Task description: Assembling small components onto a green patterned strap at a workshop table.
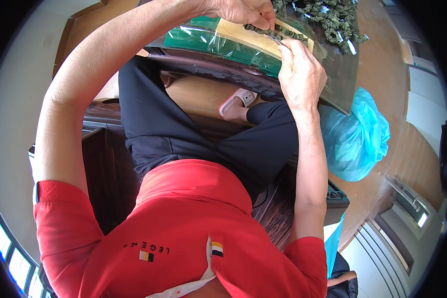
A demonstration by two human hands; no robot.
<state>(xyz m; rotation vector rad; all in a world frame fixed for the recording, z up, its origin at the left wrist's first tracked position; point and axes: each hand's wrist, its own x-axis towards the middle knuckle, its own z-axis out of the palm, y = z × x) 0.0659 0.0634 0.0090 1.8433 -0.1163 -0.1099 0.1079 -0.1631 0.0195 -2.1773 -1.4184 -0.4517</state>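
Note:
At the far edge of the view, my left hand is closed in a pinch on a dark green gathered fabric band. My right hand faces it from the right, with thumb and fingers pressed around a thin grey metal tool. The tool's tip meets the band beside my left fingertips; its exact kind is too small to make out. Beneath both hands lies a pale yellow board, and more of the ruffled band runs across it to the right. My fingers partly hide the band's middle.
A heap of similar green bands with white tags covers the far right of the glass-topped table. Clear film lies over a green mat. A blue plastic bag stands right of the table. Another person's arm shows at lower right.

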